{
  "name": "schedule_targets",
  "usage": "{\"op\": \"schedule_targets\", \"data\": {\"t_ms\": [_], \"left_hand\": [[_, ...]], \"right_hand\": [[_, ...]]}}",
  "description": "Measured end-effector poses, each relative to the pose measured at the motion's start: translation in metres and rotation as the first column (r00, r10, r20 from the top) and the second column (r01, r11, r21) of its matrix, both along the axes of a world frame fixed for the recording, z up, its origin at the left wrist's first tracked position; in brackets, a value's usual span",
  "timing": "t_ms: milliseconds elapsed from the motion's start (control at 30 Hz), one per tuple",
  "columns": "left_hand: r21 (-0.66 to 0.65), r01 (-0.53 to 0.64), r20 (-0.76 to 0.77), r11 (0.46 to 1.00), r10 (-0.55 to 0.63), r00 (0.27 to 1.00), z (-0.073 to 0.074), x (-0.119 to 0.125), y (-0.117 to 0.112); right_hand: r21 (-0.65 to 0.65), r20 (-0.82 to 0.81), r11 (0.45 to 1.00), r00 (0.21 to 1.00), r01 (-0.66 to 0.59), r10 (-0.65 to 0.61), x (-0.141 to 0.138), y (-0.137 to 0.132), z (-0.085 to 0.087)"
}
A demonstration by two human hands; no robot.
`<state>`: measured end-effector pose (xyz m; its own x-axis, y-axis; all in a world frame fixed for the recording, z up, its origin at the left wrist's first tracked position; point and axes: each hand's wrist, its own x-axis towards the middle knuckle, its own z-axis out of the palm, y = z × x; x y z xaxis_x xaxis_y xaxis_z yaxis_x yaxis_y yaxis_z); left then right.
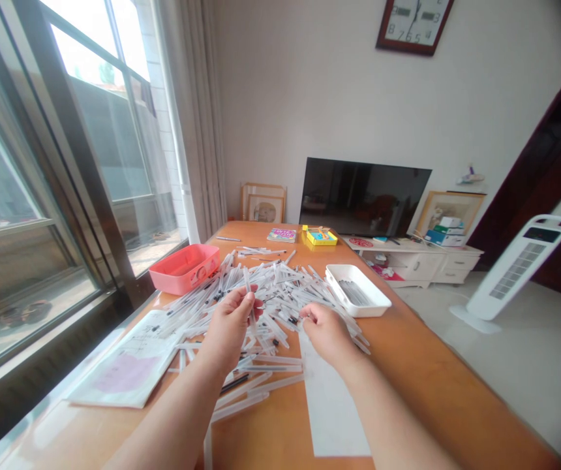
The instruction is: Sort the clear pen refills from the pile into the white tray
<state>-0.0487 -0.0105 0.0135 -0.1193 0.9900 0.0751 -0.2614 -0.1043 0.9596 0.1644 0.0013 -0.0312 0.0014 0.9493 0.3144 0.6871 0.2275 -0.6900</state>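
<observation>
Head | left hand [229, 320] — thumb and fingers pinch a clear pen tube [248, 279] | right hand [327, 331] — fingertips narrowed, cannot tell on what | loose pen pile [285, 279] around and beyond both hands' fingers | white tray [376, 307] right of right fingers

The left hand [231, 316] and right hand [328, 331] of a person are bare, seen from a head-worn camera — bare, too, are the wrists [218, 349] and forearms [391, 405]. Each forearm is smooth in outline, slender by the wrist and markedly fuller toward the lower edge of the view. The hands look compact, with rounded backs and fingers [313, 310] partly hidden from the lens. The left thumb [248, 305] shows a blunt, rounded tip — its nail too small to make out.
</observation>
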Motion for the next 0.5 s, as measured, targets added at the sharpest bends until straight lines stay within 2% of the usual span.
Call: {"op": "schedule_targets", "data": {"t_ms": [200, 333, 500], "left_hand": [[-0.014, -0.009, -0.003, 1.0, 0.009, 1.0, 0.003, 0.003, -0.003], [-0.024, 0.016, -0.006, 1.0, -0.017, 1.0, 0.0, 0.005, -0.003], [-0.027, 0.062, -0.05, 0.998, -0.063, 0.997, -0.004, 0.006, -0.001]], "right_hand": [[-0.03, 0.264, 0.999, 0.965, 0.01, -0.001, -0.004, 0.001, 0.0], [-0.061, 0.419, 0.997, 0.908, 0.037, -0.008, -0.011, 0.003, 0.0], [-0.089, 0.493, 0.993, 0.87, 0.073, -0.02, -0.011, 0.005, -0.001]]}}
